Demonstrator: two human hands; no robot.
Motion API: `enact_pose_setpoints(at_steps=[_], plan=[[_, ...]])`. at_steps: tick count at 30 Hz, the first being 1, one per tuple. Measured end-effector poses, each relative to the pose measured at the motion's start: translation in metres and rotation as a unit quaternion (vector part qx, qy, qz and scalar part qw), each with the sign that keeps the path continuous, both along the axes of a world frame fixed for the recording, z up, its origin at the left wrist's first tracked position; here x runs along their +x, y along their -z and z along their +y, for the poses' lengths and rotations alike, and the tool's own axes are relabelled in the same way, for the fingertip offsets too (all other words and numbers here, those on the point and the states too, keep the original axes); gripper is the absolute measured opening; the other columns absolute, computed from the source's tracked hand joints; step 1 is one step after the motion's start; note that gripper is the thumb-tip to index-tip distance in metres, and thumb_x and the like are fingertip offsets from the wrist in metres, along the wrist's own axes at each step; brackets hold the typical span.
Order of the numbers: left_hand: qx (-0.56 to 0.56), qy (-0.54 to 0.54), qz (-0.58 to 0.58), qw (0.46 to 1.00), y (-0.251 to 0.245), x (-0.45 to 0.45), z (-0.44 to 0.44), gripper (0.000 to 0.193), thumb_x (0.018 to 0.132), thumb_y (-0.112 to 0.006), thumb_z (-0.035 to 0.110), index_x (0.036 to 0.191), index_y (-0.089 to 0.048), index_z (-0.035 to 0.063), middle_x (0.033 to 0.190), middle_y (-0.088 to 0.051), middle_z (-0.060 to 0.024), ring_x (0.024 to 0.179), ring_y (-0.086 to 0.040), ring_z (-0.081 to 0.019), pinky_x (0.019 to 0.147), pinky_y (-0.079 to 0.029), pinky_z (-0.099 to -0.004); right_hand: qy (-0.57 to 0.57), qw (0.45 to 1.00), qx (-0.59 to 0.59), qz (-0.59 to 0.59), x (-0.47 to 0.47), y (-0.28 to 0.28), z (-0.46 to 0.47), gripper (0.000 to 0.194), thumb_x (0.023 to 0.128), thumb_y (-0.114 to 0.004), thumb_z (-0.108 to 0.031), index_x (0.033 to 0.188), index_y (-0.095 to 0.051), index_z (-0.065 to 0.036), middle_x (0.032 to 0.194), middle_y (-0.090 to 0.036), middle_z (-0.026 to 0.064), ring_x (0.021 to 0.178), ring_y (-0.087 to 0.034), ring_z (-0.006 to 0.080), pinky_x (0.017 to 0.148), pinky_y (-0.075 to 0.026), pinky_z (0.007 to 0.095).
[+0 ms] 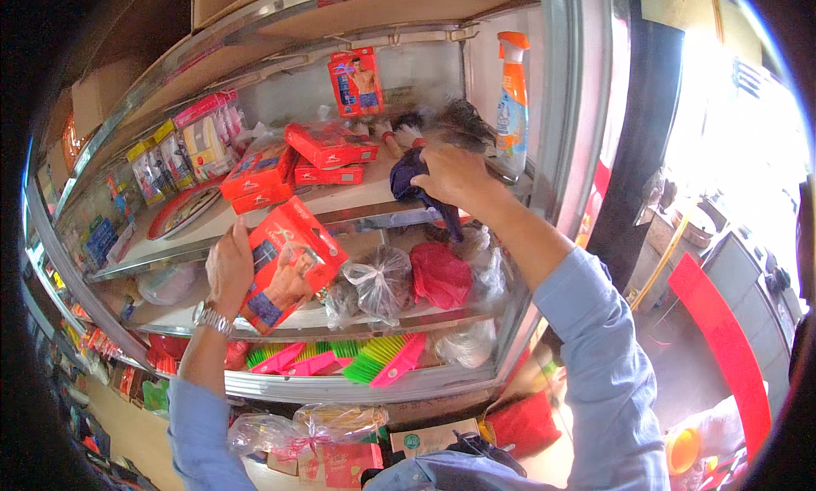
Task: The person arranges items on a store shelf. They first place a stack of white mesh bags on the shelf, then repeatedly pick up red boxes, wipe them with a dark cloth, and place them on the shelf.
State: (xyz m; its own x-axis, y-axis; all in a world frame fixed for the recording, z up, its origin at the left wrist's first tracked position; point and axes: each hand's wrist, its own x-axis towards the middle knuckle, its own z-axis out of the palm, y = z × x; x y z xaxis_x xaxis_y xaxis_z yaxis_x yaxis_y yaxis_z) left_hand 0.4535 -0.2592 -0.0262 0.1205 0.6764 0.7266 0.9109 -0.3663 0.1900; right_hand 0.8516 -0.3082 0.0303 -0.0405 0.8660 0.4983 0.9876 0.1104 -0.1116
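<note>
My left hand (pixel 231 265), with a metal watch at the wrist, holds a red underwear box (pixel 293 261) tilted before the shelves. In my right hand (pixel 456 175) is a dark blue cloth (pixel 408 175), bunched over the upper shelf, one end hanging past its front edge. Several red boxes (pixel 331 144) lie stacked between my hands on that shelf. Another red box (pixel 357 83) stands upright against the back. Just behind the cloth are pale bristled brushes (pixel 408 136), partly hidden. A spray bottle (pixel 512 109) with an orange head stands right of my right hand.
Packets (pixel 207 134) and a round red-rimmed tray (pixel 185 207) are at the shelf's left. Below sit tied plastic bags (pixel 379 284), a red bag (pixel 440 274) and green-bristled brooms (pixel 382 360). The cabinet's metal frame (pixel 564 109) rises at the right. Boxes (pixel 350 464) lie low in front.
</note>
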Motion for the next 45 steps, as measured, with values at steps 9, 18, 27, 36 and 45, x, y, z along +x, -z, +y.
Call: enact_pose_setpoints(at_steps=[9,18,27,36,45], plan=[[-0.331,0.174,-0.387,0.843,0.166,-0.073,-0.151,0.052,0.108,-0.039,0.042,0.139,-0.052,0.0023,0.105,-0.066,-0.0177,0.097,-0.064,-0.0284,0.085,-0.051,-0.0462,0.008,0.922,0.3,0.244,0.022,0.052,0.044,0.036,0.096,-0.06,-0.029,0.107,-0.063,0.005,0.108,-0.063,0.0271,0.11,-0.057,0.047,0.102,-0.044,0.0527],[-0.371,0.279,-0.823,0.327,0.275,-0.085,-0.286,0.039,0.099,-0.066,0.03,0.13,-0.056,0.0079,0.106,-0.065,-0.0069,0.083,-0.065,-0.024,0.074,-0.056,-0.0447,-0.08,0.77,0.472,0.422,0.012,0.052,-0.085,0.04,0.098,-0.053,-0.026,0.126,-0.062,0.001,0.129,-0.061,0.0139,0.124,-0.053,0.0264,0.109,-0.039,0.0403],[-0.31,0.177,-0.722,0.592,0.217,-0.036,-0.292,0.059,0.104,-0.049,0.051,0.139,-0.053,0.0033,0.13,-0.065,-0.012,0.109,-0.069,-0.0246,0.095,-0.058,-0.045,-0.336,0.813,0.053,0.473,-0.169,0.22,-0.202,0.027,0.088,-0.066,-0.007,0.115,-0.064,0.0,0.111,-0.066,0.0161,0.103,-0.062,0.029,0.095,-0.049,0.0428],[-0.297,0.304,-0.702,0.571,0.234,0.016,-0.276,0.041,0.103,-0.052,0.018,0.14,-0.049,0.0007,0.135,-0.06,-0.0116,0.124,-0.058,-0.0234,0.106,-0.047,-0.0376,-0.348,0.904,0.036,0.248,-0.218,0.268,-0.225,0.067,0.066,-0.085,-0.018,0.129,-0.062,-0.014,0.136,-0.046,0.0218,0.13,-0.044,0.046,0.108,-0.039,0.0567],[-0.381,0.248,-0.641,0.618,0.217,0.037,-0.297,0.036,0.106,-0.058,0.024,0.134,-0.053,0.0022,0.121,-0.063,-0.0026,0.103,-0.058,-0.0077,0.089,-0.05,-0.0245,-0.151,0.942,0.119,0.274,-0.176,0.276,-0.205,0.056,0.068,-0.072,0.001,0.122,-0.056,-0.002,0.128,-0.051,0.0245,0.119,-0.051,0.0442,0.107,-0.041,0.0483]])
